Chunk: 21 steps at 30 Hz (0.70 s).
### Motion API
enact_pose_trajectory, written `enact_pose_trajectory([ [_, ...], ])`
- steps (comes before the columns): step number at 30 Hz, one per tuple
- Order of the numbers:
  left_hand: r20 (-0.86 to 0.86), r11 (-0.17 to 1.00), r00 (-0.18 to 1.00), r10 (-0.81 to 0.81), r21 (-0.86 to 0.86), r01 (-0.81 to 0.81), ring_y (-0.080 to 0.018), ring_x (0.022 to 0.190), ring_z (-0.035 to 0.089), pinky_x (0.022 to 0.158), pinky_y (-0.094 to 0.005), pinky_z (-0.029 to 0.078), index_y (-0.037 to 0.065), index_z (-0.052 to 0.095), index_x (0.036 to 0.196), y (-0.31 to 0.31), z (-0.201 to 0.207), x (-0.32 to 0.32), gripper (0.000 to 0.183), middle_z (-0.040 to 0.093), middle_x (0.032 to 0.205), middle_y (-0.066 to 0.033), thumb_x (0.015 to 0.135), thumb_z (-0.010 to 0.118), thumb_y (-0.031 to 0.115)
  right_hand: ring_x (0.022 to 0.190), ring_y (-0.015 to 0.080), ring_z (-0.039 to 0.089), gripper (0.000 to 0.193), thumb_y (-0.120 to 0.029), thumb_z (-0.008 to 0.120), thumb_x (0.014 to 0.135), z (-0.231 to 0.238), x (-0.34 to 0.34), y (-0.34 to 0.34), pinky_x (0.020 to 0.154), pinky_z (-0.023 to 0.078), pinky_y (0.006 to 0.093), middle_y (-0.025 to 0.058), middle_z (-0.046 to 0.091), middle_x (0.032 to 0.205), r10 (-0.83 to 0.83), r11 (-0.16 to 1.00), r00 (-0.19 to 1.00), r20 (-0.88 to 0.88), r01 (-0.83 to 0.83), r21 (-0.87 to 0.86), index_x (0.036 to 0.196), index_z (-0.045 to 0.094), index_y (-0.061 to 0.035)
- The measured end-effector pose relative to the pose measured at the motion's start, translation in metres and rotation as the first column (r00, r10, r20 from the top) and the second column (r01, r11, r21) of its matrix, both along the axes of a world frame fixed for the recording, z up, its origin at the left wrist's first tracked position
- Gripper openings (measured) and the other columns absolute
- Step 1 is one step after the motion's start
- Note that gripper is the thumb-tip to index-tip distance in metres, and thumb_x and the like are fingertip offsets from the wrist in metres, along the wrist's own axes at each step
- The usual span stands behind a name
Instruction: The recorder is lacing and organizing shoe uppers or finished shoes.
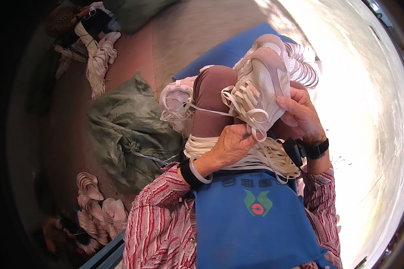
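A white and pale pink sneaker point(269, 76) is held up over my knees. My right hand point(301, 111) grips its side, with the thumb on the upper. My left hand point(232, 147) is closed at its lower end, thumb and finger pinching a cream shoelace point(257, 117) that loops over the front. Loose lace loops hang off the sneaker's left side. Across my lap, above the blue apron point(256, 237), lies a thick bundle of cream laces point(202, 147). Another pale sneaker point(177, 101) rests left of my knee, a lace running from it toward the held one.
Beyond the held sneaker lies a row of nested pale shoes point(304, 67) near a blue sheet point(211, 56). A green woven sack point(130, 130) sits on the floor to the left. More shoes point(94, 210) are piled at lower left. Another person point(87, 27) with laces and shoes is at far left.
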<state>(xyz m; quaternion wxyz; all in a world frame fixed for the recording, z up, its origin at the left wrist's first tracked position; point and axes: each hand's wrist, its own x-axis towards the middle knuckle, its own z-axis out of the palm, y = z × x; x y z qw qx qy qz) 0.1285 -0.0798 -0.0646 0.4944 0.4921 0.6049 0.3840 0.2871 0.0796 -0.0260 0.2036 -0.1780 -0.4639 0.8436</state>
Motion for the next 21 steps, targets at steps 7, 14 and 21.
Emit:
enact_pose_trajectory([
  [7,0.328,0.952,0.908,0.26,0.068,-0.297,-0.006,0.075,0.054,0.068,-0.0248,0.047,-0.001,0.069,0.109,-0.007,0.042,-0.032,0.032,0.066,0.087,0.0037,0.101,0.059,0.029,0.053,0.0069,0.052,0.045,-0.036,0.046,0.104,0.015,-0.02,-0.002,0.05,0.043,0.0218,0.0035,0.06,0.071,-0.12,0.885,0.918,0.377,-0.073,0.46,0.106,0.066,0.005],
  [14,0.835,0.897,0.528,-0.156,0.344,-0.278,-0.022,0.092,0.07,0.072,-0.0333,0.058,0.001,0.05,0.135,-0.036,0.011,-0.186,0.049,0.067,0.109,-0.0134,0.105,0.037,0.038,0.062,0.0105,0.057,0.019,-0.011,0.064,0.091,-0.021,-0.028,-0.012,0.058,0.048,0.0281,0.0066,0.062,0.071,-0.379,0.759,0.887,0.264,0.134,0.637,0.102,0.065,0.0044],
  [21,0.3,0.642,0.587,0.752,-0.13,-0.755,-0.007,0.06,0.051,0.057,-0.0233,0.046,0.0,0.055,0.121,-0.095,-0.124,-0.245,0.031,0.056,0.081,-0.0031,0.098,0.054,0.021,0.07,0.0339,0.064,0.033,-0.022,0.07,0.086,-0.007,-0.019,-0.012,0.06,0.052,0.0382,0.018,0.062,0.084,-0.631,0.324,0.754,0.182,0.043,0.945,0.102,0.059,0.0045],
])
